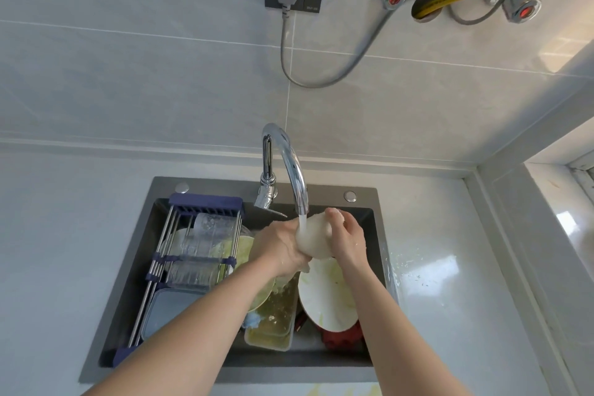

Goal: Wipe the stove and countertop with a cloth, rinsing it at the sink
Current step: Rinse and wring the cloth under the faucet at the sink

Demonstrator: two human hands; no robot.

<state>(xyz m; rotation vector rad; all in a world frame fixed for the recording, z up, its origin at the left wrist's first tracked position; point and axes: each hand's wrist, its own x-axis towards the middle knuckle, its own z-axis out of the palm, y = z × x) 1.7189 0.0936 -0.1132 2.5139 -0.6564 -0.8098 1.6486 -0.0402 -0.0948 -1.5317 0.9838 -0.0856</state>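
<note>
A wet white cloth (316, 236) is bunched under the running water of the chrome faucet (294, 167), above the dark sink (128, 267). My left hand (278, 247) grips the cloth's lower left side. My right hand (348, 236) holds its upper right side, fingers curled round a fold. Both hands are wet. The stove is out of view.
Inside the sink lie a dirty white plate (324, 296), a greasy tray (273, 321) and a red item (345, 336). A drying rack (193, 254) with glasses spans its left half. The white countertop (450, 267) to the right carries water drops. A tiled wall stands behind.
</note>
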